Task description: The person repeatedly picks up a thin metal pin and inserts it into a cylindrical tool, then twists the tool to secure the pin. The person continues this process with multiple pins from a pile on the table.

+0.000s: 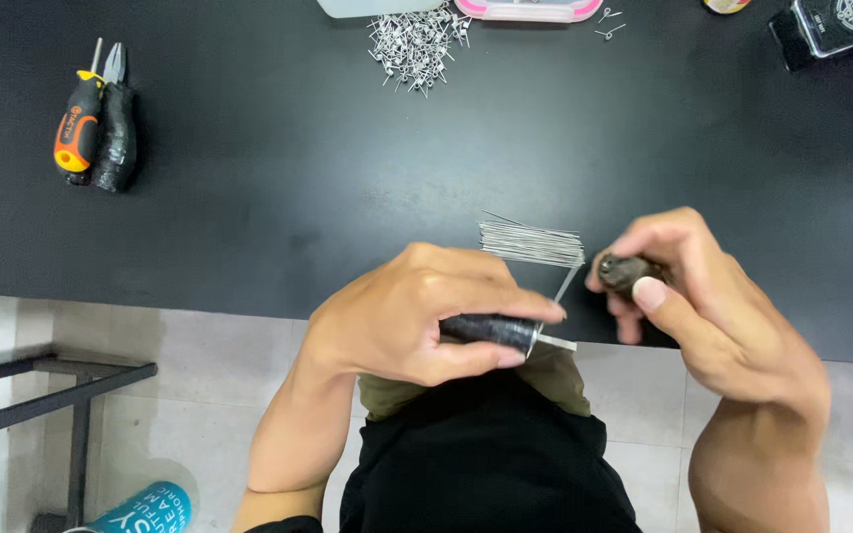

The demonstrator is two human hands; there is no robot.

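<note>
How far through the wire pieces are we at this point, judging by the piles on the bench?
Done, it seems: a heap of small bent wire pieces lies at the table's far edge. In hand: the left hand grips a dark-handled tool with one wire at its tip; the right hand holds a second dark tool. Left: a bundle of straight wires between the hands.

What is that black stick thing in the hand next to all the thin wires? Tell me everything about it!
The black handled tool is a short dark rod, wrapped in what looks like black tape. It lies nearly level in the left hand, pinched between thumb and fingers. A thin shiny metal tip pokes out of its right end, and a straight wire slants up from there. It hangs just off the black table's near edge.
</note>
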